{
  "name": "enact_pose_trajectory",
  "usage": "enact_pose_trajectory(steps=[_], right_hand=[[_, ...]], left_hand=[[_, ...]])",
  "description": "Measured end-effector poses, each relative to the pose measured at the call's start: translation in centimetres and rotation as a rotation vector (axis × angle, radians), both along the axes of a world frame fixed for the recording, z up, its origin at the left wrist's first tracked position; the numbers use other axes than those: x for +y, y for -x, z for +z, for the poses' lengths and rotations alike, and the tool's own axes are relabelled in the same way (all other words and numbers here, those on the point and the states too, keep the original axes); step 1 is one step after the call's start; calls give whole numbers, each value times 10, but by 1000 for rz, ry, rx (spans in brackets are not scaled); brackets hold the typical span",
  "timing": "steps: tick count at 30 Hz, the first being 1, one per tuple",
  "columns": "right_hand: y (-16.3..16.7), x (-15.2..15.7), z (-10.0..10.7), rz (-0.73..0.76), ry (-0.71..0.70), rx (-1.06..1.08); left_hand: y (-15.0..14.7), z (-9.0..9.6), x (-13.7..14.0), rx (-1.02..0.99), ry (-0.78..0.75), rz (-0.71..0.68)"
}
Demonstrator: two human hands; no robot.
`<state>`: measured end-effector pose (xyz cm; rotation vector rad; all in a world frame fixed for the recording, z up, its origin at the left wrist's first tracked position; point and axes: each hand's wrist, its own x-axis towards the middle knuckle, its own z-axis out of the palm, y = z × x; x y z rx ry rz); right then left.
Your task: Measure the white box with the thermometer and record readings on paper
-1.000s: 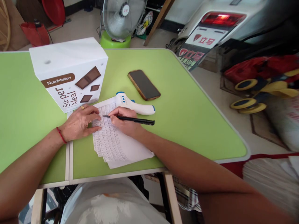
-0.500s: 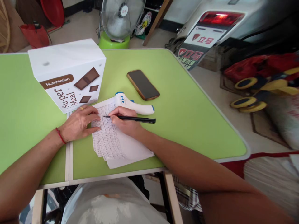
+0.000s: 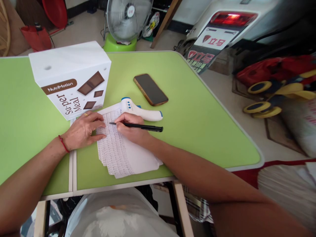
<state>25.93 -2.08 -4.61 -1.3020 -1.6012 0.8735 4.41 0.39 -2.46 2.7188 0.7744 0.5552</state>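
Closed around a black pen (image 3: 145, 127), my right hand (image 3: 132, 128) rests on a stack of white paper sheets (image 3: 116, 154). The pen's tip is at the upper part of the top sheet, which bears rows of small handwriting on its left portion. My left hand (image 3: 84, 130) lies with spread fingers over the sheets' left edge, a ring and a red bracelet on it. Just beyond my right hand, a white and blue handheld thermometer (image 3: 143, 112) lies on the papers' far end. Behind my left hand stands a white NutriMotion box (image 3: 74, 82).
A phone in a brown case (image 3: 151, 89) lies farther back on the green table (image 3: 209, 131). Past the table are a fan (image 3: 129, 19) on a green stool (image 3: 119, 45), a scooter rear (image 3: 222, 33) and yellow-blue wheels (image 3: 261, 98).
The pen's back end has tilted slightly toward me. The lower part of the top sheet has shifted a little, lying nearer the front edge of the stack. My left hand stays in place.
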Motion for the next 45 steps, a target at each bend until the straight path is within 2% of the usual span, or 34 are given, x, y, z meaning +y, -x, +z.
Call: enact_pose_trajectory(steps=[32, 41, 45], right_hand=[[-2, 0, -1, -58, 69, 21], [-2, 0, 2, -48, 68, 9], [-2, 0, 0, -45, 19, 21]], left_hand=[[1, -1, 1, -16, -16, -21], [1, -1, 1, -15, -22, -17], [1, 0, 0, -14, -16, -16]])
